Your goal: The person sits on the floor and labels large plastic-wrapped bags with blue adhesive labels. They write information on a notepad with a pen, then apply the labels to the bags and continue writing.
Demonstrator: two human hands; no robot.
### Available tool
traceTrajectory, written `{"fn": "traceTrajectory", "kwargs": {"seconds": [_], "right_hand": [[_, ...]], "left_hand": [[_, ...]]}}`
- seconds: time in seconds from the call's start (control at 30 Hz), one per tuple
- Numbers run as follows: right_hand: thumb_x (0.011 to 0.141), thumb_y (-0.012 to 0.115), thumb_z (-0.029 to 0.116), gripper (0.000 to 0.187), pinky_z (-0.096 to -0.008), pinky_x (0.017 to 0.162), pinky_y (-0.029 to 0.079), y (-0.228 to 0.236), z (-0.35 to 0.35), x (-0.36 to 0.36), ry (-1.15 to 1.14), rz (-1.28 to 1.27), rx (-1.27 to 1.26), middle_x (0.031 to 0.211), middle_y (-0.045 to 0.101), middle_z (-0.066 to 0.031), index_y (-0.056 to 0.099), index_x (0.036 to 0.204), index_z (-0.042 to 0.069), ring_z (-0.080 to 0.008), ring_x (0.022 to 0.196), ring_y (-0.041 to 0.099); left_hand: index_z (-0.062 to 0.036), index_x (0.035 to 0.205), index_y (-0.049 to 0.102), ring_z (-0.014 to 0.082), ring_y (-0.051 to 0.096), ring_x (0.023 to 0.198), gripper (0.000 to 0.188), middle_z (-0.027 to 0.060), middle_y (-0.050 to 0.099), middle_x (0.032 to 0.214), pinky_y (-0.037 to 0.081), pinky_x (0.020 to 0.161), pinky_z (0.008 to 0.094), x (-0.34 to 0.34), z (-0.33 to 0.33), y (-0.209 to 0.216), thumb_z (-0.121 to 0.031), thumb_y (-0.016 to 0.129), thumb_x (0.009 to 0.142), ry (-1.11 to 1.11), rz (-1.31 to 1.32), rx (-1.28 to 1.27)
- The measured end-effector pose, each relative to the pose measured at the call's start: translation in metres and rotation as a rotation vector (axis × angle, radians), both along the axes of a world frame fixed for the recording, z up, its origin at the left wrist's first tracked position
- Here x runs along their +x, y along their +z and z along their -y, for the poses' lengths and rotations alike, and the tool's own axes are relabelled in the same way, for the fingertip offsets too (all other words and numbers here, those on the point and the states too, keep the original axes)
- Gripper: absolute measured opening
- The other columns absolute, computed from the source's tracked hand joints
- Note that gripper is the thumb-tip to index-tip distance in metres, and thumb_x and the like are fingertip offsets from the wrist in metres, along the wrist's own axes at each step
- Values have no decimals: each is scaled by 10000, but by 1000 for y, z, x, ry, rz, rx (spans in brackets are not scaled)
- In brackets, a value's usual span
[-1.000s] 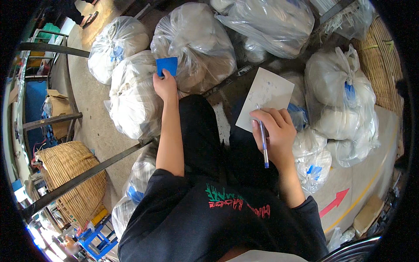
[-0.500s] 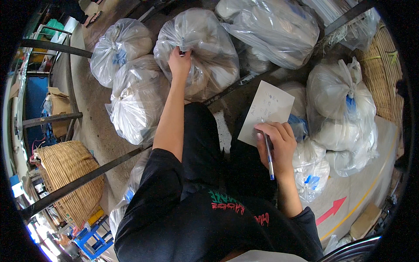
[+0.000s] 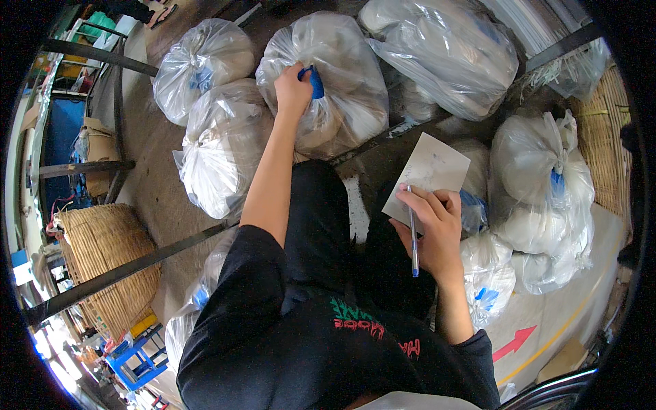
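Head view looks down on the left hand (image 3: 292,89), stretched out to the knotted top of a clear plastic bag (image 3: 342,102), its fingers closed round the blue tag (image 3: 316,80) there, seemingly turning it up to be seen. Nearer the body, the right hand (image 3: 437,229) pinches a white sheet of paper (image 3: 430,171) and a blue pen (image 3: 413,239) together, pen tucked along the palm. More tied bags (image 3: 219,147) crowd the floor (image 3: 147,171) around the legs.

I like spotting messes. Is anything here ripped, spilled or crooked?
Nothing stands out. The clear plastic bags look tied shut, none spilled. The left hand touches a blue tag; the right hand holds paper and pen.
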State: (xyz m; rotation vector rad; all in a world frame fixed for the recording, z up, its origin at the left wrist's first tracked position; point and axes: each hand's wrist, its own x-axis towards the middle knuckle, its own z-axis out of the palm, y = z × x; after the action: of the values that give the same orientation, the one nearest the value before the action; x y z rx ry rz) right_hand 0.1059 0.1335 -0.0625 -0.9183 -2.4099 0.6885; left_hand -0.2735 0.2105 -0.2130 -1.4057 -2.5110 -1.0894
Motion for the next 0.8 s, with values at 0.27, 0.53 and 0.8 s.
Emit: {"fn": "traceTrajectory", "kwargs": {"seconds": [0.27,0.53,0.8], "right_hand": [[655,824,89,502,-367,903,442,4,1,-3,-25,6,-27,1178,701,-16,681,1134,140,-277,943,545],[649,830,99,497,-370,915,439,2,2,-2,-30,22,-39,1174,703,-18,688,1125,135,-277,954,544],[657,833,130,502,-368,895,438,4,2,2,-22,41,-46,1172,700,-17,684,1136,140,-278,947,544]], "left_hand": [[-137,1040,741,400,691,815,259,205,704,811,537,754,474,-2,-29,14,-299,693,843,21,-29,-136],[-166,1079,738,391,654,981,255,170,638,1119,547,799,508,12,-24,-16,-229,670,841,-44,-240,-181],[-111,939,768,391,673,817,189,190,690,932,546,745,461,9,-47,8,-251,708,827,188,-114,-94]]}}
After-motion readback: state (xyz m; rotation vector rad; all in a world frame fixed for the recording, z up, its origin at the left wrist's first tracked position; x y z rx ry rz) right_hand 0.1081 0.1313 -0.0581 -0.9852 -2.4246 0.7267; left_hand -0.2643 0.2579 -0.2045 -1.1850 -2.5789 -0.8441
